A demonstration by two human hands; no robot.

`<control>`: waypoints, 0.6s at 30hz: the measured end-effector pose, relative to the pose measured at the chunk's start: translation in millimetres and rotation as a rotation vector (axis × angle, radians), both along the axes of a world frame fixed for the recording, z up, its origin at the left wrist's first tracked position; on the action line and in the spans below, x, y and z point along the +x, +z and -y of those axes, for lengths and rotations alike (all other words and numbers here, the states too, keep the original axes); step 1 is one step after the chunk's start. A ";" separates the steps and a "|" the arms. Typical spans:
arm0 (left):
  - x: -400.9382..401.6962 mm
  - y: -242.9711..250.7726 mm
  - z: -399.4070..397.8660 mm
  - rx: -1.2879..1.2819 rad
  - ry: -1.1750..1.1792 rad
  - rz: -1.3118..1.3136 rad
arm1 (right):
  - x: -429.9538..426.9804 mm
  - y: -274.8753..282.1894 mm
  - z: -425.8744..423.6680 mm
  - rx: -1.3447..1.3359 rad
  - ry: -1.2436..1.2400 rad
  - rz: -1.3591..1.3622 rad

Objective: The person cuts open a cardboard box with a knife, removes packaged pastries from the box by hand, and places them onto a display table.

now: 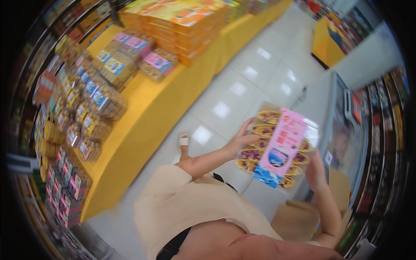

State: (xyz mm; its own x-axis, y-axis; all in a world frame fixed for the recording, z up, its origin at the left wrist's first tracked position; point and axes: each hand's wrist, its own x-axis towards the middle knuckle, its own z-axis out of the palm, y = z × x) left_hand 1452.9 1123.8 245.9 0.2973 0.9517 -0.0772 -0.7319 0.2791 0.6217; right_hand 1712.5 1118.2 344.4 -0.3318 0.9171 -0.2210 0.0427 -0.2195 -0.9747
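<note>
Between my two hands is a clear plastic box of filled pastries (253, 154), wrapped with a pink and blue paper label (286, 133) that bears writing. The rolled pastries inside show a purple filling through the lid. My left hand (242, 139) grips the box along its left side, with the thumb over the top. On the opposite side, my right hand (315, 170) holds the lower right edge, its fingers partly hidden by the box. The box is held above the tiled floor, tilted in the view.
A yellow-covered display table (156, 113) runs along the left, bearing plastic tubs of snacks (105, 97) and stacked orange boxes (191, 35). To the right stands a glass-topped chest freezer (344, 146). An open cardboard box (294, 219) sits near my right arm. Another yellow stand (326, 42) is farther off.
</note>
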 end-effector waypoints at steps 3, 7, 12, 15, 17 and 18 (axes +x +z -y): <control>1.5 -5.8 15.2 -0.006 0.303 -0.053 | 17.4 -11.5 -21.2 -0.062 0.354 0.087; 50.9 -15.1 87.0 -0.247 0.659 -0.058 | 46.3 -28.7 10.4 -0.189 0.438 0.127; 46.1 -39.0 67.7 -0.349 0.999 -0.022 | 32.6 -59.9 42.9 -0.175 0.382 0.273; -4.8 -63.9 8.5 -0.379 1.091 -0.018 | -14.3 -85.4 31.3 0.006 0.427 0.253; -15.8 -73.5 -12.6 -0.344 1.182 0.011 | -26.9 -89.1 30.4 -0.317 0.352 0.135; -27.0 -80.9 -23.6 -0.397 1.166 -0.012 | -33.6 -93.4 24.1 -0.341 0.343 0.162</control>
State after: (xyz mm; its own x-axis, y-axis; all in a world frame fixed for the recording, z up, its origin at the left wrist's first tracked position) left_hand 1425.9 1147.4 165.1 -0.7171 0.5574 -0.4183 -0.6647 -0.3665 0.6511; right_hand 1678.9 1094.1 250.9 -0.5374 0.6287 -0.5621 0.3126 -0.4705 -0.8252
